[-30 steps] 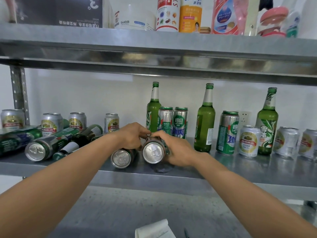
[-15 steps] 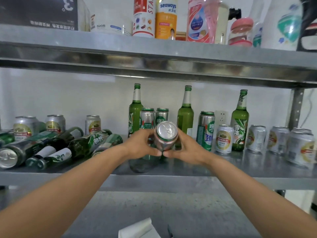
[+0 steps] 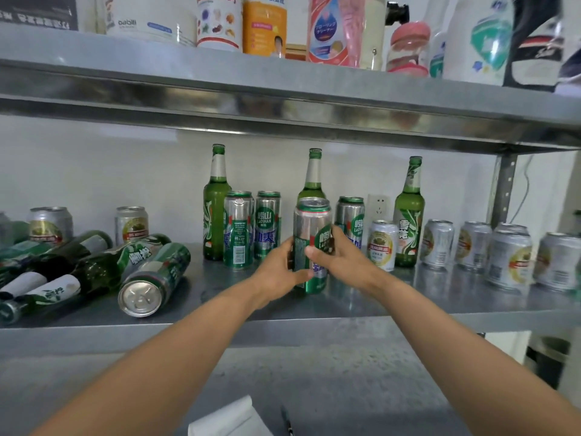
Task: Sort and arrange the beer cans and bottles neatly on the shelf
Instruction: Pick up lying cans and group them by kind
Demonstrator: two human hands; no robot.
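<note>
While both forearms reach in from below, a white paper (image 3: 226, 416) lies nearest, on the grey surface under the shelf (image 3: 345, 309).

Left hand (image 3: 276, 272) and right hand (image 3: 342, 256) are both clamped on one held can (image 3: 312, 228), tall, green and silver. Left fingers wrap its lower left side; right thumb lies across the front label. It stands upright, top up, base at the shelf deck near the front middle. Whether it touches the deck, cannot tell.

Left of the hands: a lying can (image 3: 154, 280), bottom facing out, against a heap of lying bottles (image 3: 103, 269), green glass.

Behind: two standing tall cans (image 3: 238, 228) side by side, a left bottle (image 3: 216, 202) upright just beside them, a middle bottle (image 3: 312, 180) directly behind the held can, a right bottle (image 3: 408, 212) further along. Short silver cans (image 3: 437, 243) stand in a row along the right.

Upper shelf (image 3: 283, 86) carries household containers.
</note>
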